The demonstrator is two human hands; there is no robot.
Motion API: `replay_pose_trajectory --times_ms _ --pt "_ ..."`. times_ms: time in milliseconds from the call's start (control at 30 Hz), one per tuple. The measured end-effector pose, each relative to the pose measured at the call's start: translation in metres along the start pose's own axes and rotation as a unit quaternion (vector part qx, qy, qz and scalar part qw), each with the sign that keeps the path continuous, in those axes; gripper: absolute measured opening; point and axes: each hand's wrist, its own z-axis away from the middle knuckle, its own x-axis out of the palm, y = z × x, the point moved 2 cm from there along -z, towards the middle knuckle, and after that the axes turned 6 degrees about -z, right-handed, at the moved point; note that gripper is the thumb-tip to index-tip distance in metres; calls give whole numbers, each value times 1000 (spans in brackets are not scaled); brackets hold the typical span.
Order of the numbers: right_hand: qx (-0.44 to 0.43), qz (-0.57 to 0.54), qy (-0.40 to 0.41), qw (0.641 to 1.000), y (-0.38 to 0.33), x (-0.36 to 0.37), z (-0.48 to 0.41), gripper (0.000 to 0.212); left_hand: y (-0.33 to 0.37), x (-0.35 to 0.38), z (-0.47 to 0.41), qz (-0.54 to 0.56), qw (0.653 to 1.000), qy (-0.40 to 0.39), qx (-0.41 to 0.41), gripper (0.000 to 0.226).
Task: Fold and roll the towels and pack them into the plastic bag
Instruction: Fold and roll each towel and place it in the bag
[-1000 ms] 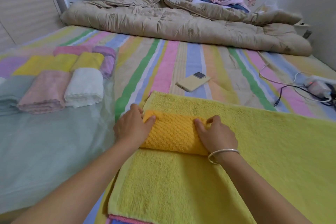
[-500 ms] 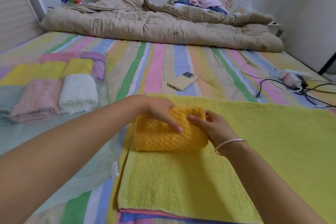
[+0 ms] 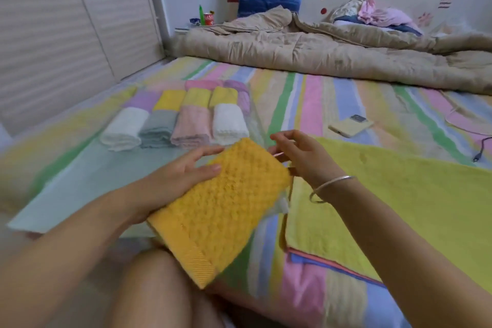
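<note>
Your left hand (image 3: 170,186) grips the orange towel (image 3: 223,210), thumb on top, holding it up over the bed (image 3: 314,104). Your right hand (image 3: 300,157) sits at its far end, fingers loose, grasping nothing. The towel is a thick flattened roll, bumpy waffle weave, ribbed hem nearest you.

Silver bangle (image 3: 334,182) above right hand (image 3: 300,157)

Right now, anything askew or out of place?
Nothing damaged or spilled. The orange waffle-weave rolled towel sits tilted in the left hand, askew to the rolled towels at the far end of the clear plastic bag. A beige phone lies loose on the striped sheet.
</note>
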Motion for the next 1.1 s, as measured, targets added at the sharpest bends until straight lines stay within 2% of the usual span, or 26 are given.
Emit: replay_pose_trajectory --times_ms 67,100,167,233,267,300,433,533,633,700,767,833,900,967,1033,1100 --pt "-90 147 -33 984 16 26 0 8 -27 -23 34 18 999 43 -8 50" --pt "-141 257 -71 953 26 40 2 13 -41 -32 53 31 998 59 -20 50" --pt "-225 460 -153 845 46 65 9 34 -66 -43 89 59 995 61 -44 48" --pt "-280 570 -189 749 63 82 12 48 -90 -47 115 30 998 36 -49 54" --pt "-289 596 -193 724 68 88 11 47 -100 -49 125 20 998 31 -53 57" --pt "-297 602 -186 717 69 91 11 42 -106 -49 132 32 997 34 -62 53" --pt "-335 562 -87 751 61 94 10 8 -115 -40 136 89 994 21 -60 42" --pt "-275 525 0 805 46 93 6 9 -103 -32 122 109 993 5 -37 40" --pt "-294 459 54 836 32 89 2 8 -90 -28 96 96 995 15 -31 41" --pt "-323 446 54 833 24 90 3 15 -85 -30 76 95 994 42 -30 38" --pt "-344 447 38 825 17 92 3 18 -85 -38 61 99 989 106 -36 32" --pt "-354 443 23 823 10 93 4 16 -92 -54 50 -9 980 192 -50 25" --pt "-358 445 15 821 5 93 5 14 -108 -77 39 -154 957 235 -66 33" --pt "-352 455 5 818 3 94 8 11 -118 -99 34 -260 931 243 -82 40" --pt "-324 471 -26 820 5 94 8 6 -125 -119 32 -252 938 228 -63 41" --pt "-287 501 -73 813 11 97 4 7 -128 -139 26 -240 938 238 -78 39"
